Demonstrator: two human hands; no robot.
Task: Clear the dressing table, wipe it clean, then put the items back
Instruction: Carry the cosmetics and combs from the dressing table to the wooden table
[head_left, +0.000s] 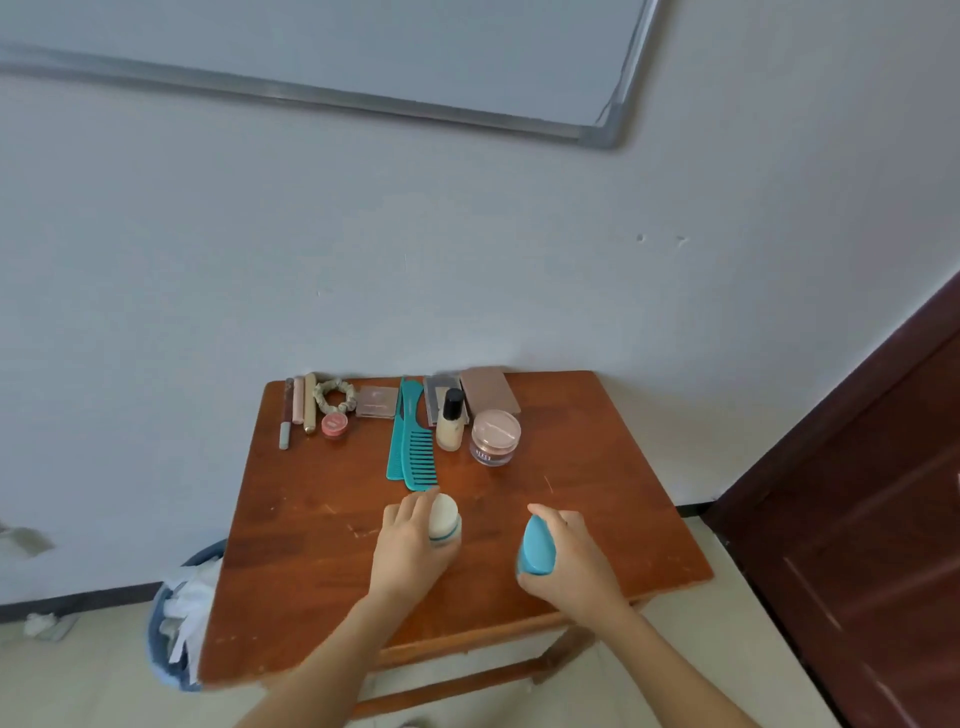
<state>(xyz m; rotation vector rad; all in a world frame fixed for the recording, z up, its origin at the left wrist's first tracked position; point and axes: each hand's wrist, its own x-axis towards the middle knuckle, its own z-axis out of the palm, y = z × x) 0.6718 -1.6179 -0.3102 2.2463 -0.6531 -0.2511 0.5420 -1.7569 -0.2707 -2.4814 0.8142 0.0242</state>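
Reddish-brown wooden desk (311, 545), set against a pale wall.

Left hand (410, 551): over the desk top at about 6 o'clock of centre. Its grip is curled round a cream cylindrical container with a teal band (444, 522), fingers wrapped over the top. Whether the container touches the desk cannot be told.

Right hand (576, 561): at about 4 o'clock of centre, well apart from the left hand. Its grip is closed round a bright blue oval plastic object (537, 545), held on edge.

Back edge of the desk, 10 to 1 o'clock, in a row:
- three slim pencil-like sticks (297, 408), side by side;
- a beige fabric scrunchie (335, 396), with a small round pink pot (334, 425) just beside it at 6 o'clock;
- a square pale compact (376, 401);
- a teal fine-tooth comb (396, 441), touching a teal wide-tooth comb (418, 447);
- a grey flat palette (435, 387), with an upright beige bottle with a black cap (450, 423) in front of it;
- a pink rectangular palette (490, 389);
- a round pink jar with a clear lid (495, 437).

Floor at 8 o'clock of the desk: blue bin (166, 649) holding white paper. Dark brown door (857, 519) at 3 o'clock.
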